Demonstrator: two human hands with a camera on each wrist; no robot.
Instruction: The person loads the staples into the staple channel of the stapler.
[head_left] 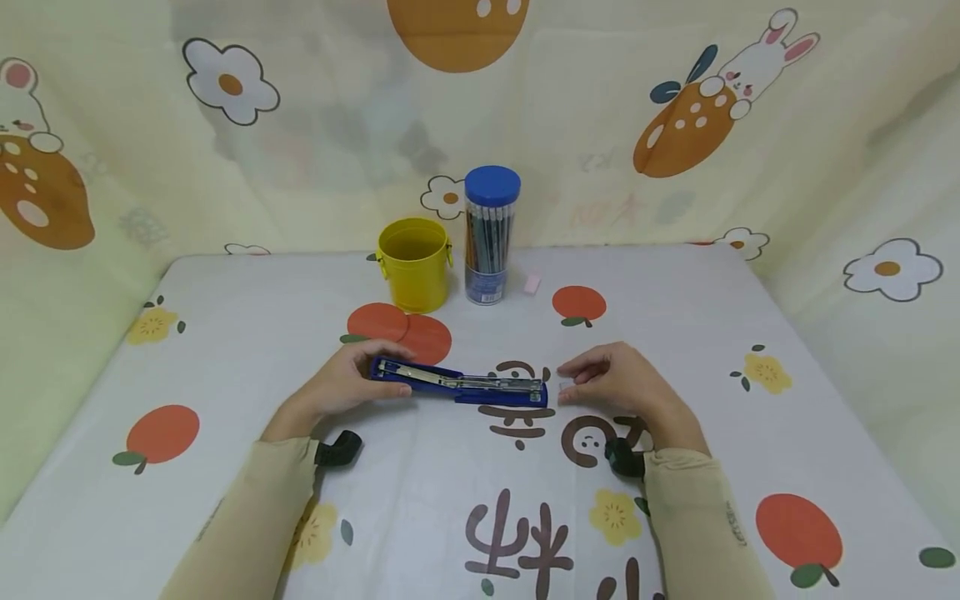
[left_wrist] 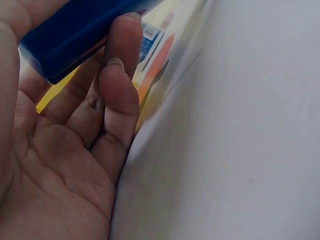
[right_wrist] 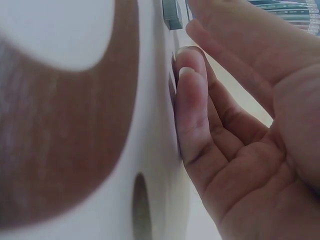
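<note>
A blue stapler (head_left: 465, 385) lies folded open, its silvery inner parts facing up. My left hand (head_left: 341, 379) grips its left end, the thumb along the near side and fingers along the far side. In the left wrist view the blue end (left_wrist: 75, 40) sits between thumb and fingers. Just off the stapler's right end, my right hand (head_left: 618, 383) pinches a small pale strip of staples (head_left: 565, 386) between thumb and fingertips. The right wrist view shows the hand (right_wrist: 240, 145) low over the table, with a grey-green block (right_wrist: 172, 15) beside its fingers.
A yellow bucket (head_left: 414, 275) stands at the back, beside a clear jar (head_left: 487, 242) of pencils with a blue lid. To the jar's right lies a small pink piece (head_left: 532, 285). A printed cloth (head_left: 247, 358) covers the table, and a patterned curtain (head_left: 322, 167) hangs behind.
</note>
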